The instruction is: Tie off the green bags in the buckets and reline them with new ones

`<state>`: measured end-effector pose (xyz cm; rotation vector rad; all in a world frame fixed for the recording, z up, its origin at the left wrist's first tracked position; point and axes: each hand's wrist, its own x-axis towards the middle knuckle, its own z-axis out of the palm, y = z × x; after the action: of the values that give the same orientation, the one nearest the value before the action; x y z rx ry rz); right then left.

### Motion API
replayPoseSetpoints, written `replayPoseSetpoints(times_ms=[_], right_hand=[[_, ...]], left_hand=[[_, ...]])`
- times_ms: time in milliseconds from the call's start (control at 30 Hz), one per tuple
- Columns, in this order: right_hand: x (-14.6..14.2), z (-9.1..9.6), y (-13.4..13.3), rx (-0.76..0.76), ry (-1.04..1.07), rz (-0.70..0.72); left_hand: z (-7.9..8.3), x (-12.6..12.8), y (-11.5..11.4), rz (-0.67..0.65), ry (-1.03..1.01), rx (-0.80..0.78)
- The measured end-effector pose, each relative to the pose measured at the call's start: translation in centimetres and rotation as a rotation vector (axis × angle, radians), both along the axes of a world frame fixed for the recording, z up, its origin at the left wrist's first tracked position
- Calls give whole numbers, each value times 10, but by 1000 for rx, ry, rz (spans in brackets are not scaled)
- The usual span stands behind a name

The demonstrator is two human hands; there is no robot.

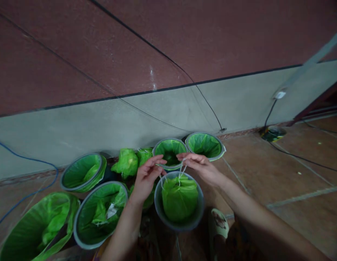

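Observation:
A light green drawstring bag [181, 203] sits upright inside a grey bucket [201, 206] on the floor in front of me, its top gathered. My right hand [203, 167] pinches a loop of the white drawstring [181, 173] above the bag's right side. On the other side, my left hand [145, 178] has its fingers curled around the string's left end. Both hands are above the bucket rim, palms facing each other, with a gap between the fingertips.
Behind are two bins lined in green, a left one [159, 145] and a right one [221, 154]. More lined bins [78, 214] and full green bags [127, 161] stand left. A blue cable [35, 159] hangs far left; a dark can [272, 135] sits right by the wall.

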<state>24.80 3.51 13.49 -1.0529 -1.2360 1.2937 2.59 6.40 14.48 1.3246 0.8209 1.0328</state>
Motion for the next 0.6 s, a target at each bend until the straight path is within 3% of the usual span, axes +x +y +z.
replayPoseSetpoints(times_ms=[100, 267, 367, 500, 600], right_hand=[[-19, -10, 3, -105, 202, 31], [-47, -41, 0, -223, 172, 239], [-54, -48, -5, -334, 216, 278], [-51, -44, -4, -380, 272, 202], [-45, -42, 3, -410, 238, 77]], left_hand=[[-2, 15, -6, -52, 53, 44], [-11, 24, -8, -4, 340, 213], [-11, 27, -5, 36, 476, 266], [6, 27, -13, 147, 486, 342], [33, 13, -48, 213, 360, 397]])
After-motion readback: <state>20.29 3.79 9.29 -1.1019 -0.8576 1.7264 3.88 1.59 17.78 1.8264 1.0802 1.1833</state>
